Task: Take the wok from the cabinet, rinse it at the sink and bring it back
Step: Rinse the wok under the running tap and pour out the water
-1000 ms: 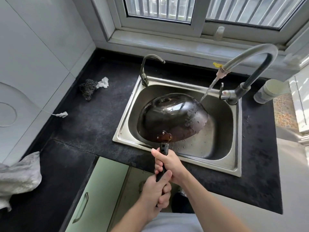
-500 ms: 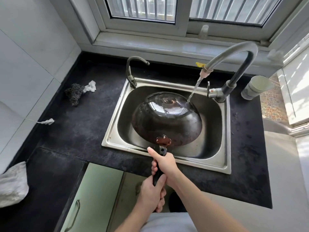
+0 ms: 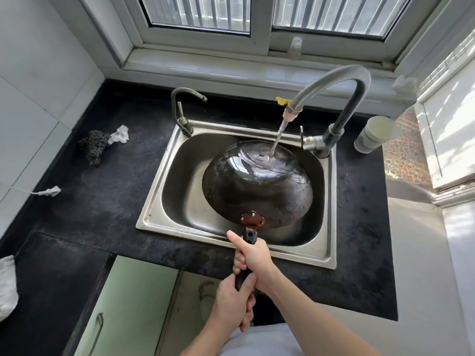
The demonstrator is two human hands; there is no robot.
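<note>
The dark wok (image 3: 257, 183) is held upside down over the steel sink (image 3: 164, 201), its wet domed underside facing up. Water runs from the tall curved tap (image 3: 331, 80) onto the top right of the dome. Both hands grip the wok's black handle (image 3: 249, 236) at the sink's front edge. My right hand (image 3: 253, 258) holds it closer to the wok, with my left hand (image 3: 232, 303) just behind at the handle's end. The wok's inside is hidden.
A smaller tap (image 3: 183, 109) stands at the sink's back left. A steel scourer (image 3: 93, 146) and white rag (image 3: 119, 134) lie on the black counter (image 3: 102, 201) to the left. A white cup (image 3: 375, 133) sits right of the tap. Pale green cabinet doors (image 3: 123, 309) are below.
The wok has shifted right under the tap, so the stream now lands on the top of the dome rather than on its right edge. Both hands keep their grip.
</note>
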